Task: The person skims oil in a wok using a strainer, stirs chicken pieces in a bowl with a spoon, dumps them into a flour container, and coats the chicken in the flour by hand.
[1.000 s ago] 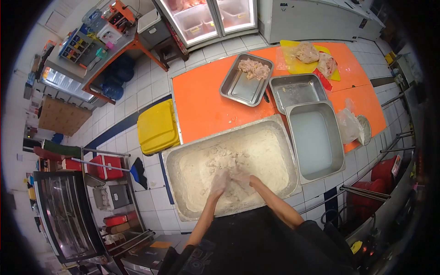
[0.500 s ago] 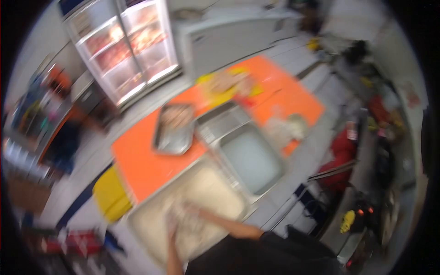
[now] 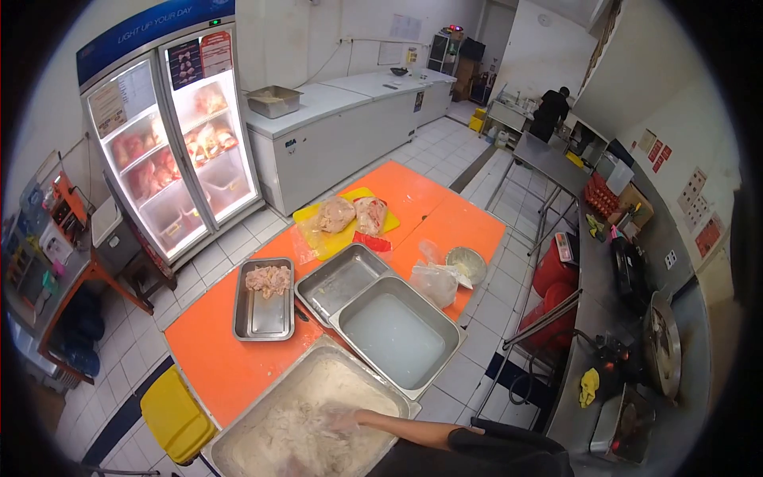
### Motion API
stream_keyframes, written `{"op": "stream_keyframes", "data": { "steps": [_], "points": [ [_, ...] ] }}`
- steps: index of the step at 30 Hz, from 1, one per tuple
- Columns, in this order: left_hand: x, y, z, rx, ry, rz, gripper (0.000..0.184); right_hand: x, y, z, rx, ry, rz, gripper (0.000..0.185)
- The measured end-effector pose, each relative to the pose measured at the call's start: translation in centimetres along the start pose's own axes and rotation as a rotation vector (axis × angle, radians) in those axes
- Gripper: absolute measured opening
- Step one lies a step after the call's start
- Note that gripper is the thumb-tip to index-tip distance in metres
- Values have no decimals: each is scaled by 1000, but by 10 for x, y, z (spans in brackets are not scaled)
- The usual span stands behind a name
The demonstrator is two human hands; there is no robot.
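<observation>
A large metal pan of flour (image 3: 388, 380) lies right below me, with pale coated pieces in its middle. My right hand (image 3: 342, 421), covered in flour and apparently gloved, reaches into it from the right; its fingers are blurred. At the bottom edge my left hand (image 3: 296, 467) shows only as a smeared patch over the flour. Touching the pan's far right side is a metal pan of cloudy liquid (image 3: 397, 330). Beyond the flour, a smaller metal tray (image 3: 266, 318) holds raw pale meat pieces (image 3: 269, 280).
On the orange table (image 3: 208, 350) are another metal pan (image 3: 342, 274), a yellow board (image 3: 306, 216) with bagged meat, a plastic bag (image 3: 434, 284) and a bowl (image 3: 467, 266). A yellow bin (image 3: 176, 413) stands left. A person in dark clothes (image 3: 550, 111) is far back.
My view has tilted up and become sharper. My hands were close together in the flour; now they are apart, the left one lower at the frame's edge.
</observation>
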State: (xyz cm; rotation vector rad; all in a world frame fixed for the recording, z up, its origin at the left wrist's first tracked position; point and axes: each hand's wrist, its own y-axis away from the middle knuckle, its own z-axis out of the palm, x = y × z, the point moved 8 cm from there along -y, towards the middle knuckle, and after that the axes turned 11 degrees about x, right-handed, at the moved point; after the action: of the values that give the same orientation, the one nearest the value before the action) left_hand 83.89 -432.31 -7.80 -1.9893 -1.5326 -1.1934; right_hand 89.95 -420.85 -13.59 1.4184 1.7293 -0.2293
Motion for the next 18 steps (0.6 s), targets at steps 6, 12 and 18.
{"op": "stream_keyframes", "data": {
  "steps": [6,12,18],
  "points": [
    [-13,26,0,5,17,-16,33,-4,-36,76,-28,-354,87,60],
    [-37,39,-26,33,1,-60,31,-5,-7,-4,339,-570,-66,60],
    [-44,52,-19,71,46,-65,30,-76,14,5,77,105,-277,57]
  ]
}}
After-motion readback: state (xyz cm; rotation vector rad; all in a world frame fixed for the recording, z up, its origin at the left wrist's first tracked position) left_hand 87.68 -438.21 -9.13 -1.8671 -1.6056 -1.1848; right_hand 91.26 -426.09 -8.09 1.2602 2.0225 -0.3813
